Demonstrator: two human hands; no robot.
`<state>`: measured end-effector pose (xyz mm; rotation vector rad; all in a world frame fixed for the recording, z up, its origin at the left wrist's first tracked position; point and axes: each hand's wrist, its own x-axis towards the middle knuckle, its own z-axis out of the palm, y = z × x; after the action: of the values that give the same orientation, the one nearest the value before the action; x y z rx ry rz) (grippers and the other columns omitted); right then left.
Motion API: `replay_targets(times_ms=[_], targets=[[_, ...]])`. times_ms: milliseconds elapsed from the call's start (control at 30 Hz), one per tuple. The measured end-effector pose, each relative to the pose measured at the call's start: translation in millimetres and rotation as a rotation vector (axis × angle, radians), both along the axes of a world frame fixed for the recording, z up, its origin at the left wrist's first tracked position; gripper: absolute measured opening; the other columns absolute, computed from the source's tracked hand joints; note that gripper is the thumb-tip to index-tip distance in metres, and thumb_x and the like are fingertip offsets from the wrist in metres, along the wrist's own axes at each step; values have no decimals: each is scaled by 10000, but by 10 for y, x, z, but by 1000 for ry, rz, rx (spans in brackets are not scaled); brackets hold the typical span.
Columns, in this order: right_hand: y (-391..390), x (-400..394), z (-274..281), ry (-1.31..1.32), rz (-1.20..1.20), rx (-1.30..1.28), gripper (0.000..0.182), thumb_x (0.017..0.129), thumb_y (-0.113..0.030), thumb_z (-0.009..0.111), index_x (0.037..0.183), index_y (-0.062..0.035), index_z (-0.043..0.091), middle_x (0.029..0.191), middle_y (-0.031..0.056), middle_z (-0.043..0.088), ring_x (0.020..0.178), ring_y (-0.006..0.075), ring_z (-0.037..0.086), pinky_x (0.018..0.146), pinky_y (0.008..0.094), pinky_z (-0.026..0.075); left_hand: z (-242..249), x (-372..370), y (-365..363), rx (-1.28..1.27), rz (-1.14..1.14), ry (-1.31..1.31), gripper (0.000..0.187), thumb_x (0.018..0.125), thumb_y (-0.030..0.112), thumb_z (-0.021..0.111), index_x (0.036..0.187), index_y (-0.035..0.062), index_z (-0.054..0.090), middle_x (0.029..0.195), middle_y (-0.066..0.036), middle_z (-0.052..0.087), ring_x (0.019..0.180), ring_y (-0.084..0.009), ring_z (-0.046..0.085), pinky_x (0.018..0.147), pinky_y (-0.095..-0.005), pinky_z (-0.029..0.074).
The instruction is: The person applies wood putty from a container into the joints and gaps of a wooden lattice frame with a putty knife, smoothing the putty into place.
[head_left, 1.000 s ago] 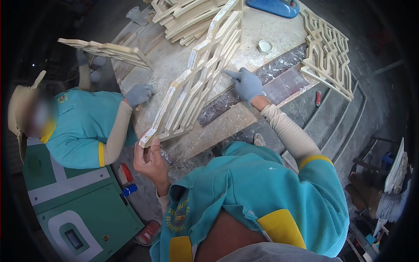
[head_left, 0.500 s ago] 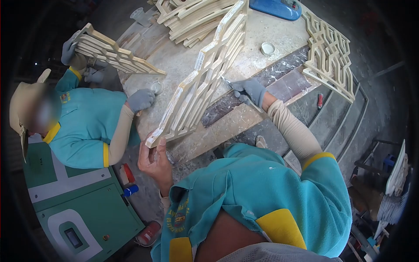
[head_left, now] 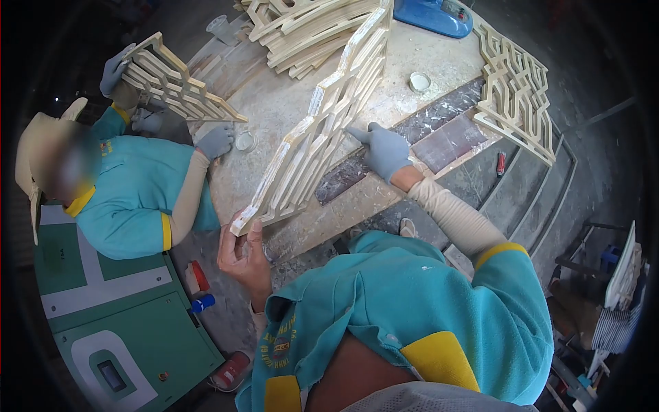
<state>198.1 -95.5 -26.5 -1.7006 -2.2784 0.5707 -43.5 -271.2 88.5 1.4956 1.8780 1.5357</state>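
A pale wooden lattice panel [head_left: 302,141] stands tilted on edge over the table, white filler smeared along its upper edge. My bare left hand [head_left: 246,259] grips the panel's near lower end between thumb and fingers. On the panel's right side is my right hand [head_left: 388,152] in a grey glove, its index finger stretched to the slats and the other fingers curled. What those curled fingers hold, if anything, is hidden. A small round dish of white paste [head_left: 420,82] lies on the table beyond my right hand.
A co-worker [head_left: 137,185] at left holds a smaller lattice panel [head_left: 175,79] beside another dish [head_left: 245,141]. Stacked lattice pieces [head_left: 302,38] and a blue tool [head_left: 436,15] lie at the back. Another lattice panel [head_left: 518,89] rests at the table's right edge. A green cabinet [head_left: 137,316] stands lower left.
My right hand has turned and its index finger now points at the slats; the thin light tool seen in it before no longer shows. The co-worker's panel and near hand have shifted slightly left.
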Motion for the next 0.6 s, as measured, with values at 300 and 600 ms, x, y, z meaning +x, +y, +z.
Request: replay_targets(times_ms=[300,600], targets=[[71,-9,-212,130,-72,65,431,914,-127,547,1261,-350,673,940,131,632,845,358,677,740,455,548,-18,-26,-7,21,10,-14,288,937,4,681,1199,-101,620,1077,-123,691,980,-152,650,886,-270,520],[198,54,-231,136,-45,-57,418,911,-157,553,1266,-342,674,987,147,658,898,365,676,782,463,541,-26,-25,35,63,24,-49,234,901,-4,703,1112,-100,673,1063,-136,674,981,-192,668,826,-294,553]])
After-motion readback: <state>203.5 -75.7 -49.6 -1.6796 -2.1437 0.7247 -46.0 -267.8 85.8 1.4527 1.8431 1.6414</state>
